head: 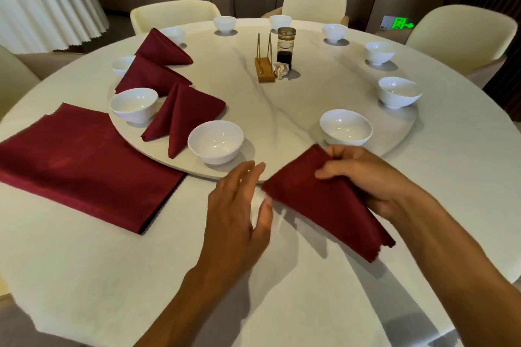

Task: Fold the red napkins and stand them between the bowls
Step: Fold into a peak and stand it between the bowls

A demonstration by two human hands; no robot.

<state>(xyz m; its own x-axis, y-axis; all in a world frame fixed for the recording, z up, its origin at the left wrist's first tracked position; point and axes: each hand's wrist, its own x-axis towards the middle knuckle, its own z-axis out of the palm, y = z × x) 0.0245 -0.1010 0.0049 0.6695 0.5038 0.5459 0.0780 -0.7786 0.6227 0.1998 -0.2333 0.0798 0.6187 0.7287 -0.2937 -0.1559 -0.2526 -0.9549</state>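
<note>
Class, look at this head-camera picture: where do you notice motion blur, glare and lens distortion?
Head view: the left hand is smeared by motion blur; small highlights glint inside the white bowls; the wide lens bows the table edge; shadows are soft.

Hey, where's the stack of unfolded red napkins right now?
In the head view the stack of unfolded napkins lies flat on the table's near left, beside the turntable's edge, left of the left hand.

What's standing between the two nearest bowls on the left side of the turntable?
A folded red napkin stands between the bowl and the nearer bowl, as the head view shows.
</note>
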